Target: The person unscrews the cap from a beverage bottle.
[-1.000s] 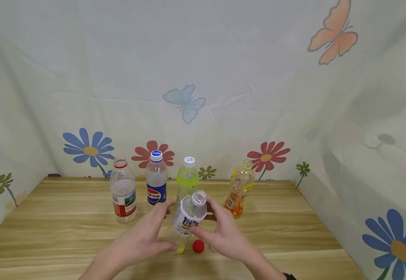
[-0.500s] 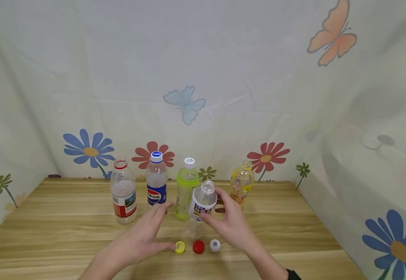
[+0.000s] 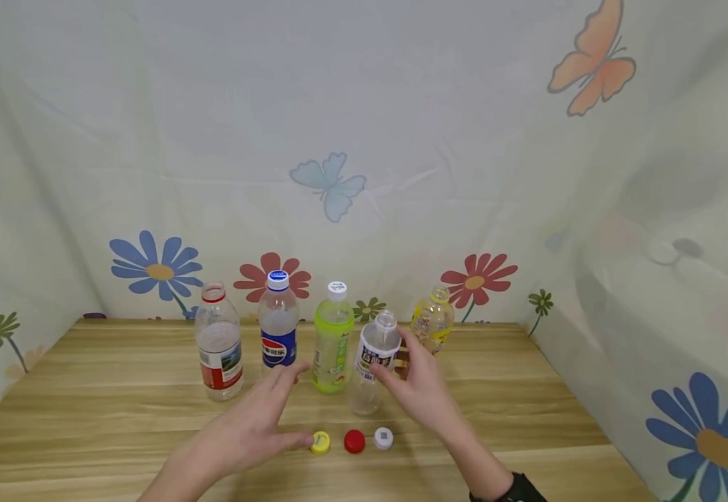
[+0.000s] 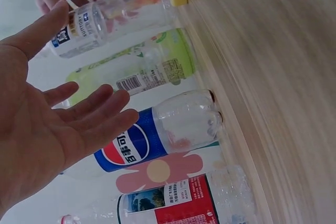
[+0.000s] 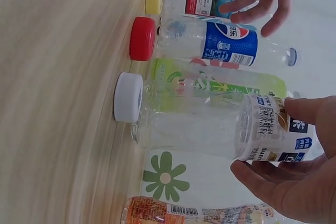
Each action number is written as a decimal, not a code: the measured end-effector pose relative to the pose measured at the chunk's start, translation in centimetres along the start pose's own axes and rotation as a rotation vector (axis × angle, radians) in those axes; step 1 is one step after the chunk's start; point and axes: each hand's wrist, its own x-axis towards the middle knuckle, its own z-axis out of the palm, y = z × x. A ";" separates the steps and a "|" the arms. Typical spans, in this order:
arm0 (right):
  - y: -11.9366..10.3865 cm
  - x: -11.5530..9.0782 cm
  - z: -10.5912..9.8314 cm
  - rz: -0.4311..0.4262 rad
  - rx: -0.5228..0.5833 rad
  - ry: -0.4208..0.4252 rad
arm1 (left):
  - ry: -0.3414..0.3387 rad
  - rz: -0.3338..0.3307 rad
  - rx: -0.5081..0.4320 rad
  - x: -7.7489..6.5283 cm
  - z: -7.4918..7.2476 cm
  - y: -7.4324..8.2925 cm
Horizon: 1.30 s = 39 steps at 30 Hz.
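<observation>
My right hand (image 3: 423, 390) grips a clear plastic bottle (image 3: 367, 394) with a white label, thumb in front and fingers behind. The bottle has no cap and stands nearly upright, its base close over the tabletop. In the right wrist view the label (image 5: 268, 127) sits within the curve of my fingers. Left of it, my left hand (image 3: 247, 429) is spread with nothing in its grasp, thumb tip right by a yellow cap (image 3: 321, 443). A red cap (image 3: 354, 440) and a white cap (image 3: 383, 438) lie beside that one in a row.
Behind the hands stand a green-labelled bottle (image 3: 332, 348), a Pepsi bottle (image 3: 278, 345) and an uncapped red-labelled bottle (image 3: 220, 366). At the right, an uncapped yellow-necked bottle (image 3: 436, 321) is partly hidden by my right hand. A flowered cloth (image 3: 464, 174) backs the wooden table (image 3: 119, 390).
My right hand has carried the clear bottle rightward and away from me, and the bottle has come more upright. The white cap has come into view. My left hand has barely moved.
</observation>
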 end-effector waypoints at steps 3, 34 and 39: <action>0.2 0.2 -0.1 0.001 0.004 -0.004 | 0.000 0.003 0.005 0.0 0.1 -0.1; 1.1 3.0 -0.2 0.047 -0.067 -0.012 | -0.010 -0.016 0.015 0.0 -0.5 -0.4; 0.8 2.9 -0.5 0.038 -0.125 -0.016 | -0.013 -0.017 0.019 -0.1 -0.5 -0.4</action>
